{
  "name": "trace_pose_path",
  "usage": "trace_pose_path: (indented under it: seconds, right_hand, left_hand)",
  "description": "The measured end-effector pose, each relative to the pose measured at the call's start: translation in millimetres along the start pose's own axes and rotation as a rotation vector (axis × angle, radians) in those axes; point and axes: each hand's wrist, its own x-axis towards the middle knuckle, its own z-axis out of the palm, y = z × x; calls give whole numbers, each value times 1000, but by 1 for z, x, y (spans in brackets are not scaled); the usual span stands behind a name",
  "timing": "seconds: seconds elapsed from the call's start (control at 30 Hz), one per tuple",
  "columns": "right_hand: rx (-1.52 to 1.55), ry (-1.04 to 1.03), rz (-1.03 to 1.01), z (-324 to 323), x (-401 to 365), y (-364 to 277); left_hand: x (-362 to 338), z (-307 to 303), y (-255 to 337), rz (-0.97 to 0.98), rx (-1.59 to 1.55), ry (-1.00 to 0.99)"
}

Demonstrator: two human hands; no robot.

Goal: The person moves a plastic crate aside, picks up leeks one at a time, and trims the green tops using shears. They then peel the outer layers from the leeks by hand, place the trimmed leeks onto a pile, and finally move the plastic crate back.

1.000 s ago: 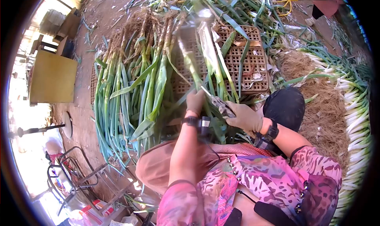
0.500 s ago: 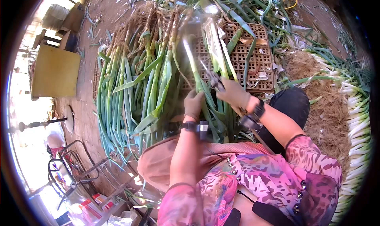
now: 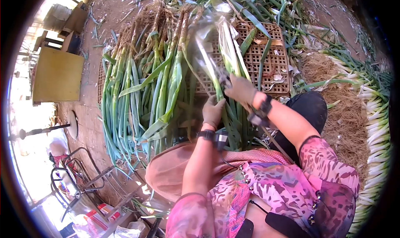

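**Over the lattice crate, both hands on one onion stalk**

Head view: above the person's lap, the gloved left hand (image 3: 213,110) has its fingers clenched around the green lower part of a long onion stalk (image 3: 207,62). The stalk runs up and away from the fingers, over the lattice crate (image 3: 273,58), and its far end is blurred. The right hand (image 3: 240,90), also gloved, sits just beside and above the left. Its fingers are closed on a small dark tool (image 3: 223,80) that meets the stalk, too blurred to tell its shape. A pile of untrimmed onions (image 3: 141,83) lies on the ground to the left. Trimmed white stalks (image 3: 375,113) lie in a row at the right, beyond a heap of straw-like roots (image 3: 346,108).
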Motion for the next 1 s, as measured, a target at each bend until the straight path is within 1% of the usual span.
trace_pose_path:
  seconds: [0.07, 0.1, 0.13, 0.17, 0.3, 0.4, 0.47, 0.5, 0.57, 0.6, 0.63, 0.67, 0.7, 0.73, 0.77, 0.8, 0.87, 0.93, 1.0]
  right_hand:
    - [16, 3, 46, -16, 29, -10]
    - [-7, 61, 18, -18, 35, -15]
    - [-47, 39, -20, -18, 35, -17]
    - [-87, 15, -57, -15, 31, -18]
    - [-43, 13, -29, -8, -6, -12]
    - [-55, 12, -39, -1, 1, -2]
    - [-82, 6, -64, 1, 20, -1]
    - [-130, -27, -78, -13, 25, -16]
    - [-218, -4, -122, -5, 44, -20]
    - [-263, 7, -145, -2, 49, -25]
    - [-371, -41, -199, 2, 51, -27]
    - [-414, -69, -182, 2, 51, -26]
    - [-456, -96, -165, -5, 48, -27]
    - [-435, -130, -97, -17, 46, -25]
    - [-417, -162, -28, -29, 44, -23]
    - [-422, -23, -5, -9, 59, 11]
    - [-496, 67, -3, -18, 44, 25]
    - [-432, 46, 44, -24, 35, 35]
    - [-355, 24, 101, -28, 27, 32]
  left_hand:
    - [-7, 2, 3, -78, -220, -99]
    - [-10, 2, 3, -104, -238, -166]
    - [-13, 3, 3, -169, -301, -191]
    - [-14, 2, 3, -195, -334, -196]
    - [-11, -3, -20, -231, -458, -264]
    - [-5, -1, -33, -255, -432, -333]
    - [-10, 4, -20, -261, -443, -342]
    - [-12, 6, -15, -263, -449, -343]
    - [-8, 6, -35, -215, -390, -346]
    - [-10, 8, -28, -191, -361, -345]
    - [-14, 11, -22, -108, -176, -302]
    - [-17, 11, -17, -162, -37, -306]
    - [-23, 9, 4, -135, 302, -313]
    - [-25, 4, 25, -105, 641, -315]
    - [-22, -2, 43, -25, 746, -206]
    - [-16, -10, 63, 55, 848, -94]
    - [-4, -28, 122, 184, 919, 296]
    - [29, -59, 134, 307, 1336, 605]
    - [59, -89, 127, -22, 1427, 438]
